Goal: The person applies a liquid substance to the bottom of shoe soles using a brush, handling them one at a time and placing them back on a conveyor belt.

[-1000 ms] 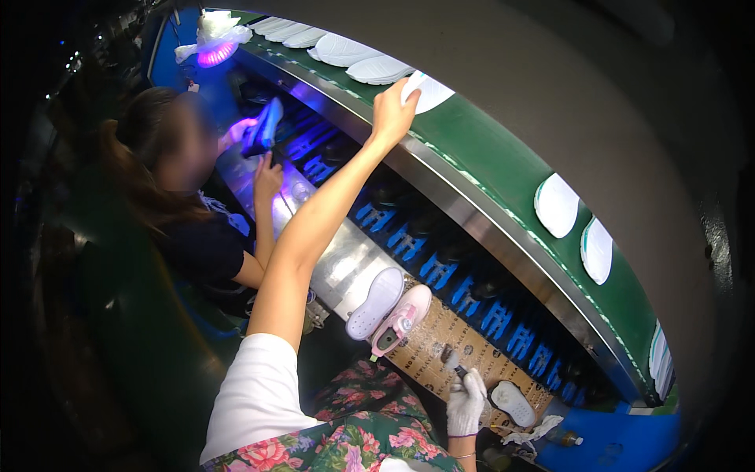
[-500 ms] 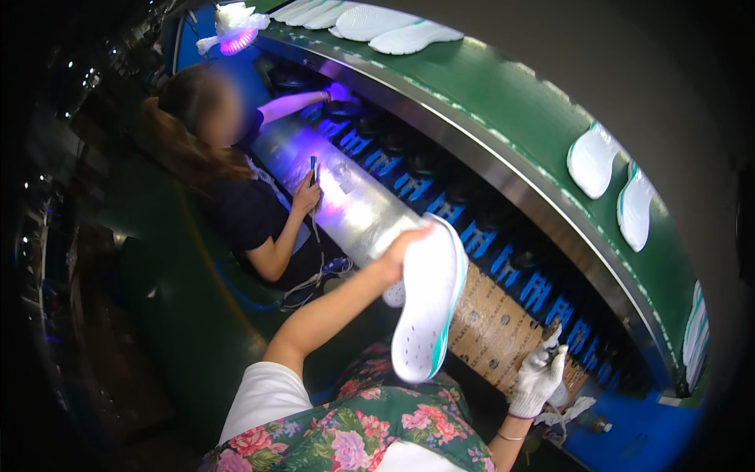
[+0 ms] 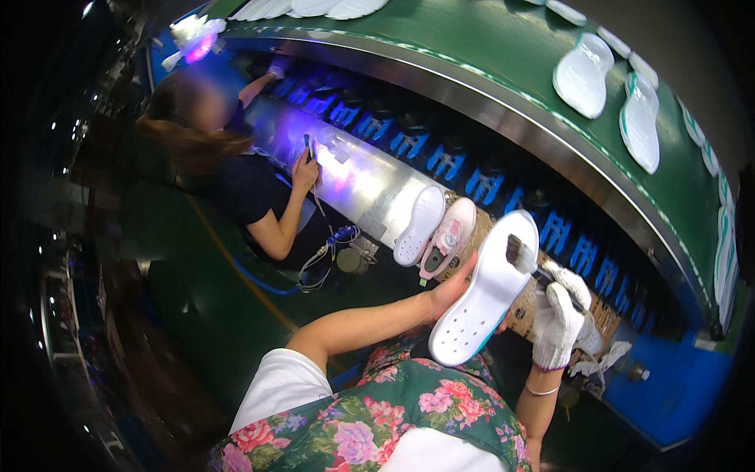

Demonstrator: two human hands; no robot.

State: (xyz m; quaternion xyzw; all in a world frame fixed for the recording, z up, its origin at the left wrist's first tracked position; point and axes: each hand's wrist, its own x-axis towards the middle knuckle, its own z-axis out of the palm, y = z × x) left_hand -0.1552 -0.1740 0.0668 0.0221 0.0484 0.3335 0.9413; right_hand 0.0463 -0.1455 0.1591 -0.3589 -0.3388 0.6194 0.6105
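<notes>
My bare left hand (image 3: 451, 294) grips a white shoe sole (image 3: 478, 308) by its left edge. The sole is tilted up in front of me, with small holes at its near end and a green strip along one side. A white knitted glove covers my right hand (image 3: 555, 333), whose fingers are closed round the handle of a brush (image 3: 519, 253). The brush's dark bristles rest on the far end of the sole. To the left, a pink shoe (image 3: 451, 238) and another white perforated sole (image 3: 418, 226) lie side by side on the bench.
A seated co-worker (image 3: 252, 185) at left holds a slim corded tool under purple light. Blue-and-dark items (image 3: 409, 141) line a recess behind the metal bench (image 3: 370, 189). Above it, a green belt (image 3: 487, 39) carries several white soles. Brown patterned covering (image 3: 525, 315) lies under my hands.
The sole and my left hand have moved right. My right hand has come up and left, bringing the brush onto the sole. The pink shoe has come into view as the view shifted.
</notes>
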